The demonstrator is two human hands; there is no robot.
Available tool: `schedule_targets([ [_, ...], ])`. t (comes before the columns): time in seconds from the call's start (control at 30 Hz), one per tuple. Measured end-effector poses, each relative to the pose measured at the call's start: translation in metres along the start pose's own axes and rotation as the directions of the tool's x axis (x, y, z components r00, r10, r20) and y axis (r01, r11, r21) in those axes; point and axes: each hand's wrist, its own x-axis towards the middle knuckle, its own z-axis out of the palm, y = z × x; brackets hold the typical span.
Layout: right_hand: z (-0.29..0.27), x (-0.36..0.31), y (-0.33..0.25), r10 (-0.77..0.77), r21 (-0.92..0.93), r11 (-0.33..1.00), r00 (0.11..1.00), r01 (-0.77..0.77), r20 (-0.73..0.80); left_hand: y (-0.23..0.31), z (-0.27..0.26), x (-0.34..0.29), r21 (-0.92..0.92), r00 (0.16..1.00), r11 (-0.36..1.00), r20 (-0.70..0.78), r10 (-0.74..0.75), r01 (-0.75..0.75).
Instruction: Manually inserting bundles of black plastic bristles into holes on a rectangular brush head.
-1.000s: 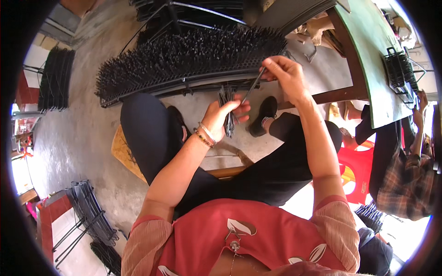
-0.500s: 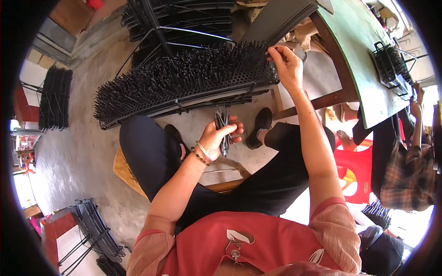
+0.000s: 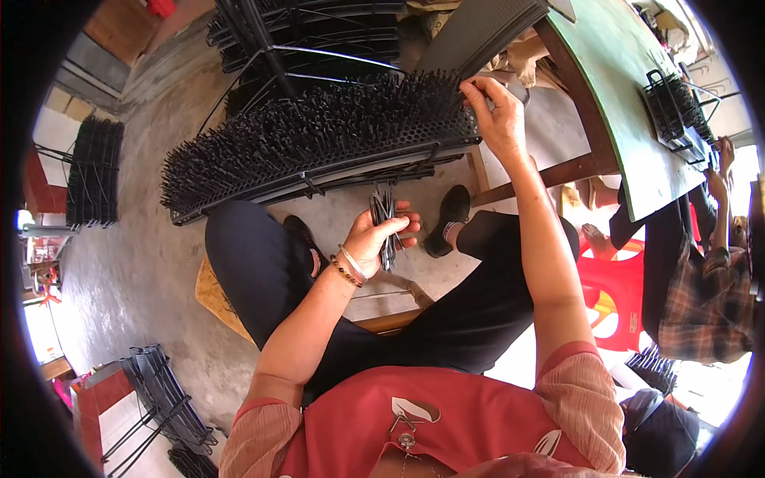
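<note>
Left hand (image 3: 368, 241) clamped around thin sticks (image 3: 384, 209), near side of rack (image 3: 279, 185). Right hand (image 3: 502, 119) at rack's right end; cannot tell whether pinching. Sticks probably light, stiff; grip near one end.

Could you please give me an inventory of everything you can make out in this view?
Long perforated tray: one, black, upper centre
Short thin upright rods: too many to count, black, filling that tray
Loose bundle of thin rods: one, dark grey, centre
Flat-topped table: one, green, upper right
Small wire rack: one, black, on the table
Moulded plastic seat: one, red, right
Co-worker: one, brown checked shirt, far right
Stacked wire racks: several, black, left and lower left
Concrete floor: one, grey, below
Trousered legs: two, black, centre
Left hand: one, bare, holding the bundle
Right hand: one, bare, at the tray's right end
</note>
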Motion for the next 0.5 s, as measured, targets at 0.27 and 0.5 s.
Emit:
schedule_targets([
  [0.27,0.0022,-0.0008,0.0021,-0.076,-0.059,0.995,0.997,0.074,-0.031,-0.0013,-0.0004,0.0012,0.006,1.000,1.000,-0.003,-0.002,0.002],
  [0.5,0.0043,0.0017,-0.0030,-0.139,-0.120,0.985,0.986,0.127,-0.097,-0.0009,0.0001,0.0009,0.008,1.000,1.000,-0.012,-0.003,0.003],
])
